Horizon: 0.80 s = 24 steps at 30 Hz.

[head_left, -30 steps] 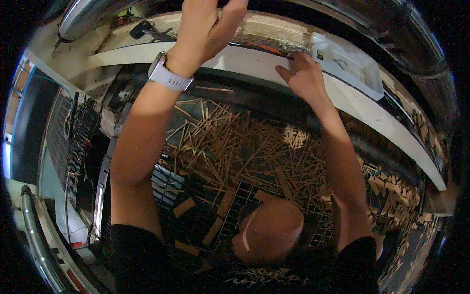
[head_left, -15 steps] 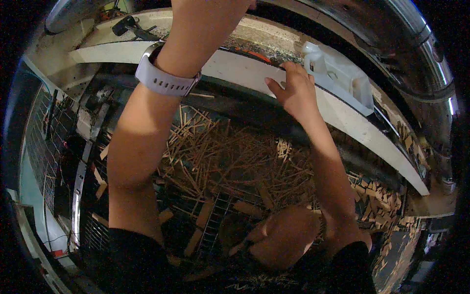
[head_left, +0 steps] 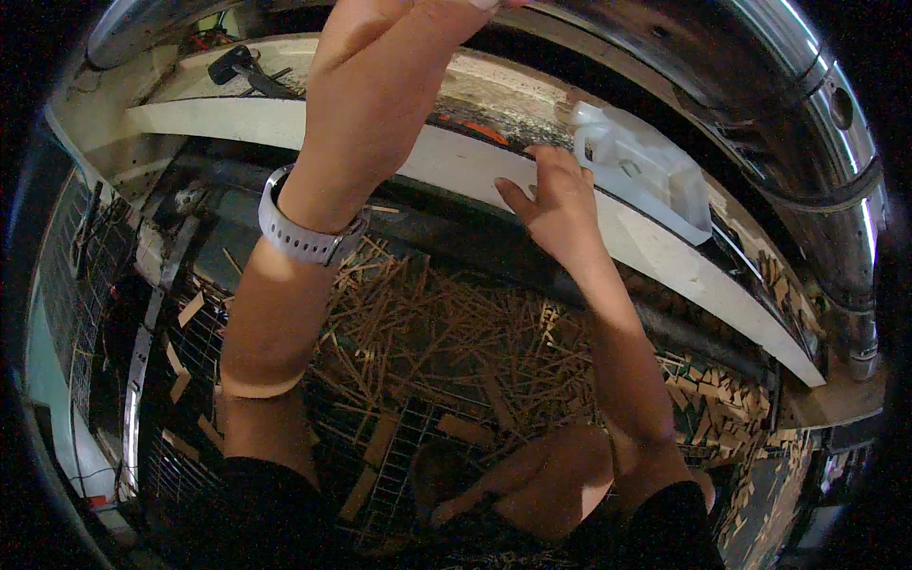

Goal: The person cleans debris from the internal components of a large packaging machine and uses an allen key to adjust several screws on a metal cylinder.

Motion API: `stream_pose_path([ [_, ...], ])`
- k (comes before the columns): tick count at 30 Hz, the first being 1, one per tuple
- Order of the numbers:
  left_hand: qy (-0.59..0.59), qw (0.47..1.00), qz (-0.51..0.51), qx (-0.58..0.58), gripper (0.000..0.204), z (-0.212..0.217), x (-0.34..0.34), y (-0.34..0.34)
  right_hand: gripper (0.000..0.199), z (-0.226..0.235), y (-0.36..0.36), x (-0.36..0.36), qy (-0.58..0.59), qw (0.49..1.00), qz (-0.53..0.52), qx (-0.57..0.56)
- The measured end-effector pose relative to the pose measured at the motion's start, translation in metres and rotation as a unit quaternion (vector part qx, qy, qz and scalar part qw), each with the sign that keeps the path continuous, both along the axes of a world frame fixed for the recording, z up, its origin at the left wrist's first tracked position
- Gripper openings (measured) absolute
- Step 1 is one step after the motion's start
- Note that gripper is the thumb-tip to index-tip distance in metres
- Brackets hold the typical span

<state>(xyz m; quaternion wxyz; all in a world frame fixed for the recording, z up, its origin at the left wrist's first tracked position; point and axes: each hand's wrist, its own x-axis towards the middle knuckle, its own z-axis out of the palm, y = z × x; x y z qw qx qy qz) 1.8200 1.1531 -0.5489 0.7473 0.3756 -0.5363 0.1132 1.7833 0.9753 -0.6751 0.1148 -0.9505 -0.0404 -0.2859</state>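
My left hand (head_left: pixel 380 66) is raised high, and its fingers run out of the top of the picture, so its grip is hidden. A light grey watch (head_left: pixel 304 237) sits on that wrist. My right hand (head_left: pixel 556 204) rests with fingers apart on the upper edge of a long white beam (head_left: pixel 237 119). It is just left of a white plastic bracket (head_left: pixel 646 171) mounted on the beam. Neither hand visibly holds anything.
Below the beam, a heap of thin wooden sticks (head_left: pixel 446 332) lies on a wire grid (head_left: pixel 399 456), with small wood blocks (head_left: pixel 722 389) to the right. A shiny metal duct (head_left: pixel 760 85) curves overhead. A black tool (head_left: pixel 233 62) lies at the upper left. My knee (head_left: pixel 560 475) shows below.
The view has tilted upward and closer to the beam. My left hand has risen out of the top edge. My right hand has slid right along the beam to the white bracket.
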Motion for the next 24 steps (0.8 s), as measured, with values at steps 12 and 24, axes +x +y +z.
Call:
stream_pose_path([
  [12, 0.127, 0.951, 0.283, -0.017, 0.037, 0.021, 0.0, 0.007, 0.043, -0.002, -0.001, 0.0, 0.008, 1.0, -0.004, 0.014],
  [24, 0.12, 0.992, -0.018, -0.025, 0.035, 0.011, -0.012, 0.005, 0.042, -0.007, -0.006, -0.001, -0.022, 1.0, 0.006, 0.001],
])
